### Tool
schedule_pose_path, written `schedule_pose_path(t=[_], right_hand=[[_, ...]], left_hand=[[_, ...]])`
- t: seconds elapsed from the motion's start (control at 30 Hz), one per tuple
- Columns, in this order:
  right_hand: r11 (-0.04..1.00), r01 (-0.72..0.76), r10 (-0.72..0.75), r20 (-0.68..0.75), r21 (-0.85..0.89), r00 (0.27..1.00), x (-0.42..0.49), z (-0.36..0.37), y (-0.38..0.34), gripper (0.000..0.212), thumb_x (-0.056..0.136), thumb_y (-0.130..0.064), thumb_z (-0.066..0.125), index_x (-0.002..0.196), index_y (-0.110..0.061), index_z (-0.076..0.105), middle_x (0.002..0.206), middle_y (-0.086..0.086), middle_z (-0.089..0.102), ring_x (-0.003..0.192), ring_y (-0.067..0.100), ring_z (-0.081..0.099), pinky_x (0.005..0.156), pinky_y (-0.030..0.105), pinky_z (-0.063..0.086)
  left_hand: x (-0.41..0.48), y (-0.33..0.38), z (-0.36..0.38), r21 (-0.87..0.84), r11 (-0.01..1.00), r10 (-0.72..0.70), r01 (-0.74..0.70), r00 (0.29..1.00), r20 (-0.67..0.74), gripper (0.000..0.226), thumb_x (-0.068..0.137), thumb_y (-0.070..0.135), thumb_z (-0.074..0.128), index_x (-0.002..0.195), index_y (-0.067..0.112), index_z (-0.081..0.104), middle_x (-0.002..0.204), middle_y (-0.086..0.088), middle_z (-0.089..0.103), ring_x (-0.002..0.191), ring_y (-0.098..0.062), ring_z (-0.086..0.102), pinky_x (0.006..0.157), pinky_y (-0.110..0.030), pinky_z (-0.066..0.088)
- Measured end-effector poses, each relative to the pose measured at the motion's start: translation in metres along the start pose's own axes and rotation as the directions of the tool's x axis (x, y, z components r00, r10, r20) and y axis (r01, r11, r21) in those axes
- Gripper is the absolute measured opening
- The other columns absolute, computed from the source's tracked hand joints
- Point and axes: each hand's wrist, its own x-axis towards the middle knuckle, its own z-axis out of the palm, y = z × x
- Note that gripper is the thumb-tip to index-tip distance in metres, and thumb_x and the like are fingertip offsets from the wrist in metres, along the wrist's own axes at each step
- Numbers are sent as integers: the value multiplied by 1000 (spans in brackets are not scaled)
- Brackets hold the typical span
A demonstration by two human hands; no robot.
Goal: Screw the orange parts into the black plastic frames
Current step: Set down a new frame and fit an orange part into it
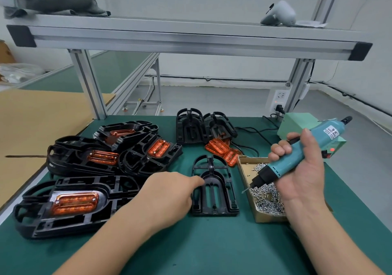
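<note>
Right now my right grip (303, 175) is wrapped fully around the teal electric screwdriver (283, 165), which slants down to the left with its bit over the cardboard box of screws (265, 202) (one small screw seems to hang at the tip). My left grip (169, 194) curls over the left edge of the empty black frame (214, 192), which lies flat on the green worktop (212, 245) just beside the box. Loose orange parts (220, 147) lie behind that frame. The finished frames (101, 158) are piled to the left.
</note>
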Motion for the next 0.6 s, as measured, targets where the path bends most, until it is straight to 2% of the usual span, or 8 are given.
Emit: schedule_pose_path(t=[0.23,0.4,0.6], right_hand=[[1000,0,0,-8,17,1000,1,-2,-1,24,100,-40,69,88,-19,65,70,-4,46,63,11,50,57,23,49],[1000,9,-9,-13,16,1000,4,-4,-3,24,98,-39,72,89,-19,66,71,-3,47,63,12,51,58,24,50],[1000,16,-16,-22,25,1000,6,-6,-4,24,98,-38,72,86,-19,67,70,-3,47,63,12,50,57,24,49]], left_hand=[[3,4,14,136,988,80,-77,997,-18,64,96,8,49,149,44,46,109,2,76,102,-27,71,78,-37,54],[-2,21,12,118,971,210,-208,978,-3,43,98,30,61,140,36,58,114,2,76,108,-26,70,80,-33,54],[-11,40,-1,-10,959,282,-283,953,113,45,91,55,67,130,32,66,113,2,75,106,-24,68,86,-37,56]])
